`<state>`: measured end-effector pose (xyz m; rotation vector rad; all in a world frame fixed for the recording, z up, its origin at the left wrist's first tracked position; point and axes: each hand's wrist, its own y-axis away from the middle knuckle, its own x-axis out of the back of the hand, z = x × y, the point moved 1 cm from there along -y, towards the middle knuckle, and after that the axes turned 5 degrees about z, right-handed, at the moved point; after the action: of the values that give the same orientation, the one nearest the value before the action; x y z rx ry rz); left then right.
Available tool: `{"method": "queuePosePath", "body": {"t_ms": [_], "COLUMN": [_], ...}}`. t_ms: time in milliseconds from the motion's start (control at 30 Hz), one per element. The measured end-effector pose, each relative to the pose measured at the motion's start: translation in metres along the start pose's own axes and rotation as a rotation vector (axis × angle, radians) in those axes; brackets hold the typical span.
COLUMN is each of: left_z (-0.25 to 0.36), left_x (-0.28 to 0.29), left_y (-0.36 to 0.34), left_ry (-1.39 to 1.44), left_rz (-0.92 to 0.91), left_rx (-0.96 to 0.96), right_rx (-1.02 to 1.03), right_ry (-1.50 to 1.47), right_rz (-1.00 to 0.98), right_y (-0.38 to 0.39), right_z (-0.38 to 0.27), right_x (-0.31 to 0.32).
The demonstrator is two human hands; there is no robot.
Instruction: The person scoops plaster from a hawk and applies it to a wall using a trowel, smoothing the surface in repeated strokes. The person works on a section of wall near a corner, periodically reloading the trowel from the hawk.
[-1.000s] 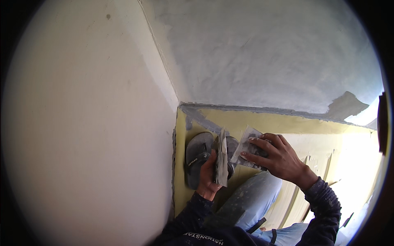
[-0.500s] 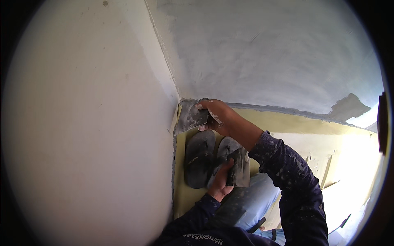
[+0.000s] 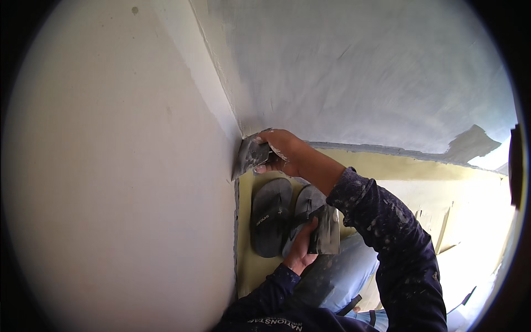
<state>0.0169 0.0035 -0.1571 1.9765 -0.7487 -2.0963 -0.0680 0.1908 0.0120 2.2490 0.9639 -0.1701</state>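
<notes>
Low in the corner, my right hand (image 3: 285,150) grips a putty-smeared flat scraper blade (image 3: 248,157). The blade's edge meets the left wall close to the foot of the corner. White putty is smeared on my right thumb and fingers. Nearer to me, my left hand (image 3: 300,247) is closed round the side of another flat scraper blade (image 3: 327,232), dark with a lighter edge strip. That second blade is held over a pair of dark flip-flops, the left flip-flop (image 3: 271,218) in full view and the right flip-flop (image 3: 307,200) partly covered by my hand and the blade.
A pale wall (image 3: 121,166) fills the left side. Ahead is a grey plastered wall (image 3: 354,72) with a darker patch (image 3: 473,145) at right. The yellowish floor (image 3: 381,163) runs along its base. My bent leg in jeans (image 3: 343,271) is beside my left hand.
My right hand has moved slightly left with its scraper, which now tilts more against the left wall. My left hand and its blade stay nearly in place.
</notes>
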Motion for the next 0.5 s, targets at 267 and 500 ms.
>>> {"method": "queuePosePath", "body": {"t_ms": [267,500], "left_z": [-0.001,-0.003], "left_x": [0.008,0.014], "left_y": [-0.005,-0.008], "left_ry": [0.021,0.047], "left_rz": [-0.034,-0.130], "left_rx": [0.060,0.111], "right_rx": [0.080,0.297], "right_ry": [0.189,0.196], "right_rz": [0.049,0.005], "right_y": [0.000,0.055], "right_z": [-0.028,-0.091], "right_x": [-0.034,-0.064]}}
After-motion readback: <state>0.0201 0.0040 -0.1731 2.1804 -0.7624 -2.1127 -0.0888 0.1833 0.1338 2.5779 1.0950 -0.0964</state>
